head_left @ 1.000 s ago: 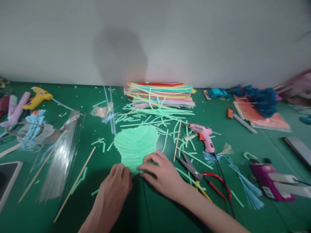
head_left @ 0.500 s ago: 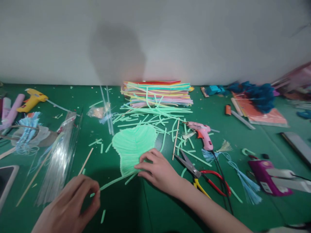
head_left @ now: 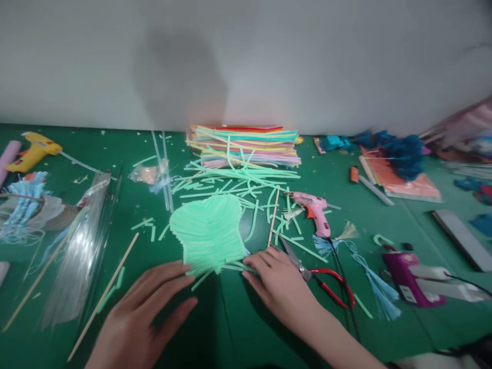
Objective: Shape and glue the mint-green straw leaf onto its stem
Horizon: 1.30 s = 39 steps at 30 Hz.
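Note:
A mint-green leaf shape made of glued straws (head_left: 207, 231) lies flat on the green table. My left hand (head_left: 144, 312) rests open just below its lower left edge, fingertips close to the loose straw ends. My right hand (head_left: 279, 284) lies at its lower right, fingers spread and touching the loose green straw pieces (head_left: 234, 266) that stick out from the leaf's base. Neither hand grips anything that I can see.
Red-handled scissors (head_left: 315, 271) lie right beside my right hand. A pink glue gun (head_left: 315, 210), a stack of coloured straws (head_left: 244, 146), scattered green straw offcuts (head_left: 238, 187), a wooden stick (head_left: 102, 297), clear plastic sleeves (head_left: 77, 256), a yellow glue gun (head_left: 33, 151) and a purple device (head_left: 411, 279) surround them.
My left hand, which held a long green straw at the lower left, has let go and moved back toward the leaf. My right hand slid right off the leaf toward the scissors.

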{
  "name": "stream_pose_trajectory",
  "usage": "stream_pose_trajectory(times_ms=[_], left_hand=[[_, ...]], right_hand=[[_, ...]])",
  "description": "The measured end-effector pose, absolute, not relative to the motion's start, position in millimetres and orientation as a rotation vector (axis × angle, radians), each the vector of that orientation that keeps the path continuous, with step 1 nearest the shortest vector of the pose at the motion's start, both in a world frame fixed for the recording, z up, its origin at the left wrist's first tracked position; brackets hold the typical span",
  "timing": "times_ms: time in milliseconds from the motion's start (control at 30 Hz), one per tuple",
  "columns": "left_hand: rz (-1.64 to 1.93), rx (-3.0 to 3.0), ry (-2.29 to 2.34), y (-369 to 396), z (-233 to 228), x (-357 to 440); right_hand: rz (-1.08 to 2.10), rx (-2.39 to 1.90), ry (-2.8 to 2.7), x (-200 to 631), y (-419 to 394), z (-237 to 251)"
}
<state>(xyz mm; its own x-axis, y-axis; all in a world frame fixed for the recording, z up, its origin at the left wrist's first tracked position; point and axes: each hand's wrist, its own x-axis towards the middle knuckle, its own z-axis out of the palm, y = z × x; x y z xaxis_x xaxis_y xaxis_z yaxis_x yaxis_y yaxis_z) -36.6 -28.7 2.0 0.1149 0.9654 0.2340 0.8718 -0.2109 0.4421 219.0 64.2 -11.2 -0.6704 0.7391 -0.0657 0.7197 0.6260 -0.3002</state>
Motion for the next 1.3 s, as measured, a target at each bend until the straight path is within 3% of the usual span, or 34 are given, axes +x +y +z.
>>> stream_pose_trajectory(times_ms=[267, 567, 700, 800, 867, 1133, 1300], left_hand=[[0.699, 2.328, 1.688, 8.3, -53.8, -7.6], [0.704, 2.251, 1.704, 7.7, -50.3, -6.5], [0.682, 2.352, 1.760, -5.7, -31.9, -25.4], [0.543, 2.231, 2.030, -25.6, -18.9, -51.9], [0.498, 2.049, 2.128, -36.8, -16.9, -65.1], [0.797, 1.317, 1.995, -31.6, -26.8, -47.3], [0.837, 1.363, 1.839, -21.6, -30.9, -36.6]], right_hand=[[0.519, -1.142, -2.793, 202.4, 72.5, 11.6], [0.763, -1.147, -2.637, 204.9, 77.5, 24.8], [1.318, -1.346, -2.382, 221.3, 82.3, 29.6], [1.909, -1.190, -2.058, 239.8, 85.2, 31.0], [2.071, -1.102, -1.894, 247.7, 85.1, 26.4], [1.500, -1.090, -2.162, 220.1, 77.9, -13.5], [1.217, -0.974, -2.275, 213.8, 81.7, -21.2]])
